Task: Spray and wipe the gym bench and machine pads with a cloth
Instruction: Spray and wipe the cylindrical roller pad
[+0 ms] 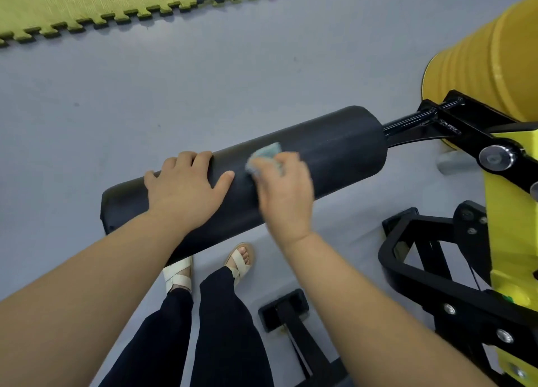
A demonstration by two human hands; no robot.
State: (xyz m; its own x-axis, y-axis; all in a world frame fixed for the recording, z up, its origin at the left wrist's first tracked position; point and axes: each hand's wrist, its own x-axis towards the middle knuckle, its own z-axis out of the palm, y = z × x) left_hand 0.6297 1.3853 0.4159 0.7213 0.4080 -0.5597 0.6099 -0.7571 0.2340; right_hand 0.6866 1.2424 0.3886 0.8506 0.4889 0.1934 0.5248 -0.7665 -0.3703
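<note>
Wiping the pad (pixel 334 150) w/ a cloth (pixel 266 155).
My left hand (pixel 186 185) lies flat, fingers spread, bracing the pad on top; right hand (pixel 283 194) bunches the soft, light cloth. Pad prob. firm, may spin.

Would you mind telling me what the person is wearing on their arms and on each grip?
Nothing shows: the left forearm and right forearm are bare to the picture's edge, with no sleeves. The left grip and the right grip have no gloves, and I see no watch, bracelet or ring, though the right one is blurred.
</note>
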